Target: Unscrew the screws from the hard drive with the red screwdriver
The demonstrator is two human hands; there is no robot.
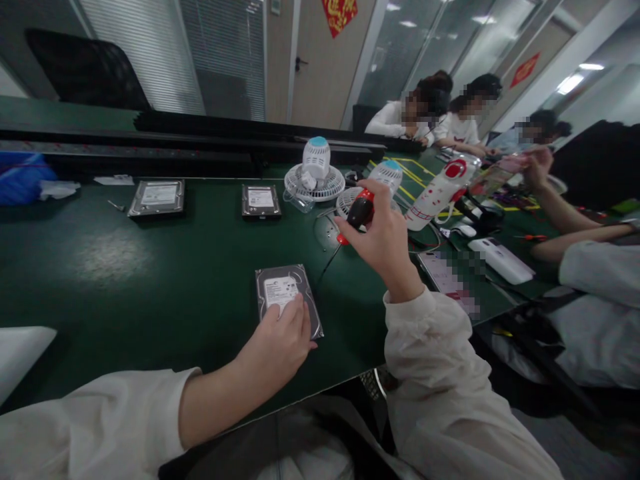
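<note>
A hard drive (pixel 281 288) with a white label lies flat on the green tabletop in front of me. My left hand (pixel 286 330) grips its near right part, fingers over the top and thumb at the edge. In my right hand (pixel 389 241) is a screwdriver (pixel 361 209) with a black and red handle, pinched between thumb and fingers. Its thin shaft slants down left, and the tip is close to the drive's right side, apparently not on it. Small screws (pixel 329 234) lie beyond the drive.
Two more hard drives, a larger one (pixel 159 196) and a smaller one (pixel 261 201), lie farther back. White fans (pixel 317 160), a patterned bottle (pixel 440 192), a phone (pixel 447 279) and cables stand or lie to the right. A co-worker's hand (pixel 538 167) is beyond them.
</note>
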